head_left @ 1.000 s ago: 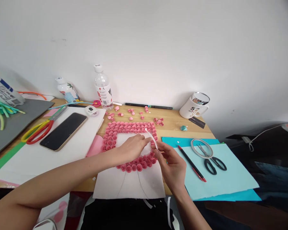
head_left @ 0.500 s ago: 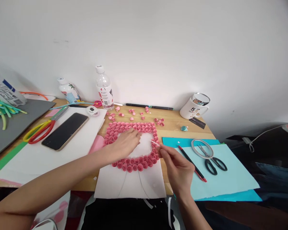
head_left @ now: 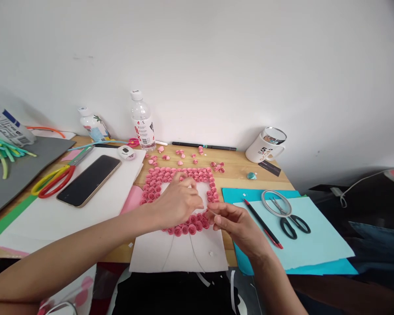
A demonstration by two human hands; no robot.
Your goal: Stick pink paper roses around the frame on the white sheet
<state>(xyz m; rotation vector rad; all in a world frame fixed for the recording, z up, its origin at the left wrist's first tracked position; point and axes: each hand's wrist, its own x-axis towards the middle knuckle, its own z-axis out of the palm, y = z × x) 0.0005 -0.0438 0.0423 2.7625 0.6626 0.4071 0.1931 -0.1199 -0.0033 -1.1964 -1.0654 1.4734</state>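
Note:
A white sheet of paper (head_left: 147, 256) lies in front of me, with rolled pink paper roses (head_left: 192, 229) set around a bare white middle. Pencil lines run down its lower part. My left hand (head_left: 179, 200) hovers over the middle of the sheet, its fingers bent and apart, with no object visible in them. Its fingertips are close to my right hand (head_left: 233, 221), at the right edge of the roses. My right thumb and fingers pinch a thin white strip (head_left: 213, 212), partly hidden by the fingers.
Loose pink paper rolls (head_left: 180, 153) lie behind the sheet. A phone (head_left: 89, 180) and red-yellow scissors (head_left: 54, 181) are left, a water bottle (head_left: 143, 122) behind. Right are blue paper (head_left: 315, 245), a pen (head_left: 262, 223), a tape roll (head_left: 263, 205), black-handled scissors (head_left: 289, 228) and a mug (head_left: 264, 146).
My left hand has moved right and toward me, close to the right hand. My right hand has turned and opened out somewhat, and the white strip now shows less.

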